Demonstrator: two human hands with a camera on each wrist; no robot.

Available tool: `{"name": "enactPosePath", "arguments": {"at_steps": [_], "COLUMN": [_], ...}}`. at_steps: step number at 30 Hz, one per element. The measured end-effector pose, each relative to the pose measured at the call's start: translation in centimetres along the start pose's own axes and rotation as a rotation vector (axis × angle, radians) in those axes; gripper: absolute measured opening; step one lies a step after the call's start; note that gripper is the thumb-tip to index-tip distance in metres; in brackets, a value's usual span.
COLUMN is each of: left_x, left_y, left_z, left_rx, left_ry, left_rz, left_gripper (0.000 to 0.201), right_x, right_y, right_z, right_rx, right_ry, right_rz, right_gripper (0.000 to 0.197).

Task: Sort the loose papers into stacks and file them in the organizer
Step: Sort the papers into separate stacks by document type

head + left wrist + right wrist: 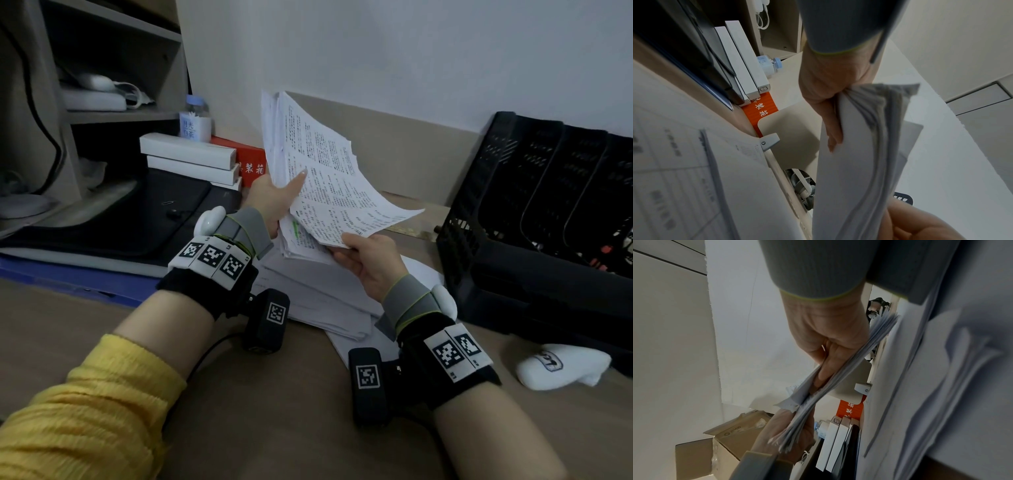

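Note:
Both hands hold a thick bundle of printed papers point(318, 164) upright above the desk. My left hand point(274, 198) grips its left side, thumb lying across the printed front page; the left wrist view shows the fingers curled round the bundle's edge point(875, 123). My right hand point(366, 257) pinches the lower corner of the front sheets, and the right wrist view shows its fingers point(830, 363) between the sheets of the bundle point(840, 378). More loose papers point(322, 301) lie in a spread pile on the desk beneath. The black mesh organizer point(548, 198) stands at the right against the wall.
White boxes point(188, 154) on an orange box point(251, 162) and a small bottle point(195, 120) stand at the back left, beside a black bag point(144, 212) and a shelf unit point(102, 113). A white cloth item point(561, 366) lies before the organizer.

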State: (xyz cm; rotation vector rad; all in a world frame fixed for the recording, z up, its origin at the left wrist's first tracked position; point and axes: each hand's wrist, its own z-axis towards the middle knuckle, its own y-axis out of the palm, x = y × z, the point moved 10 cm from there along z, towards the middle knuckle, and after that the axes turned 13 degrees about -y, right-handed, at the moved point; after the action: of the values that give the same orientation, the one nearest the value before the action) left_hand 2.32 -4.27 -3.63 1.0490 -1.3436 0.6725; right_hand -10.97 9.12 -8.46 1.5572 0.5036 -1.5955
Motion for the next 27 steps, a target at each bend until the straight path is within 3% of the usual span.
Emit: {"name": "enactPosePath", "arguments": {"at_steps": [3,8,10,12,16,19,22,23,27], "left_x": [0.0,0.4,1.1,1.9,3.9,4.5,3.9,3.6,3.3], "left_y": [0.4,0.0,0.2,0.4,0.6,0.9,1.0,1.0,1.2], "left_z": [-0.7,-0.7,-1.0,-1.2,-2.0,-2.3,-2.0,-1.9,-1.8], "left_rx": [-0.02,0.017,0.01,-0.012,-0.053,-0.096,-0.146,-0.158,-0.205], "left_ry": [-0.035,-0.01,0.03,0.073,0.175,0.214,0.169,0.154,0.122], "left_rz": [0.002,0.032,0.052,0.085,0.169,0.218,0.206,0.203,0.175], "left_gripper": [0.045,0.042,0.042,0.04,0.035,0.031,0.043,0.046,0.046], "right_x": [0.1,1.1,1.4,1.4,1.6,0.7,0.0,0.1,-0.3], "right_y": [0.0,-0.4,-1.4,-3.4,-7.4,-8.5,-7.9,-7.7,-6.7], "right_z": [0.0,-0.4,-0.3,0.1,0.2,0.3,0.4,0.5,1.0], "right_rx": [-0.006,-0.021,0.044,0.188,0.436,0.482,0.459,0.446,0.345], "right_ry": [0.009,0.116,0.149,0.128,0.107,0.033,-0.027,-0.032,-0.075], "right_rz": [-0.007,-0.087,-0.112,-0.105,-0.135,-0.179,-0.173,-0.159,-0.076], "right_gripper": [0.032,0.029,0.029,0.043,0.094,0.098,0.11,0.107,0.046]}}
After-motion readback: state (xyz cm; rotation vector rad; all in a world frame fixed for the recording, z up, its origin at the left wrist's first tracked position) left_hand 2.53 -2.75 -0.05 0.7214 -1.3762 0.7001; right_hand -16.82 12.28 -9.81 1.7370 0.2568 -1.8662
